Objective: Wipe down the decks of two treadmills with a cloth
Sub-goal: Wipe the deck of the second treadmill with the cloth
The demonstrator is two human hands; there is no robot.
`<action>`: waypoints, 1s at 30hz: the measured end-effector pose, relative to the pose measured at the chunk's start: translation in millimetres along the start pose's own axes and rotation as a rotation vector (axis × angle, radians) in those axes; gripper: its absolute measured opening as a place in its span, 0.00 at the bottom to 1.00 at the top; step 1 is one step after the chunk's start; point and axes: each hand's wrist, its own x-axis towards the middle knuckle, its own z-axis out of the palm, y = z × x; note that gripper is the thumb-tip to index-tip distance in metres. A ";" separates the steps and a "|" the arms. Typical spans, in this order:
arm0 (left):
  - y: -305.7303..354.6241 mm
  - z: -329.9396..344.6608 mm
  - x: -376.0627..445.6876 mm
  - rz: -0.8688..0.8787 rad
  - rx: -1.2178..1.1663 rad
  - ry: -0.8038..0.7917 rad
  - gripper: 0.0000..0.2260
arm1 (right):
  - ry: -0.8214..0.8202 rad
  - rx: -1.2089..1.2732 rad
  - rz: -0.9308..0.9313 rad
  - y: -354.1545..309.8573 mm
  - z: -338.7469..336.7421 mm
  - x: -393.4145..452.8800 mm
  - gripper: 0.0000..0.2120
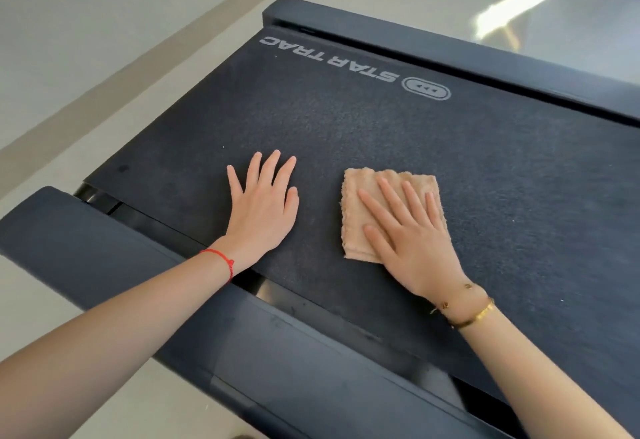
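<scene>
Textured black belt (346, 120) marked "STAR TRAC" (329, 58); right hand (412, 241) presses folded tan terry cloth (360, 203), fingers spread; left hand (263, 210) flat, fingers spread.

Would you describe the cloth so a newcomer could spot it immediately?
Find the black treadmill belt printed STAR TRAC. The right hand presses flat on a folded cloth lying there. It is the only tan, fuzzy thing on the dark belt; the left hand rests bare beside it.
</scene>
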 end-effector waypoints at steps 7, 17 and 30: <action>35.5 5.5 6.3 0.139 0.021 -0.021 0.24 | 0.017 0.021 0.340 64.7 -8.6 57.7 0.27; 73.3 13.2 22.4 0.210 -0.004 -0.045 0.25 | 0.070 0.027 0.255 64.7 -5.1 -10.2 0.27; 107.6 22.7 43.1 0.288 -0.026 -0.079 0.25 | 0.020 0.044 0.489 146.7 -22.8 53.6 0.27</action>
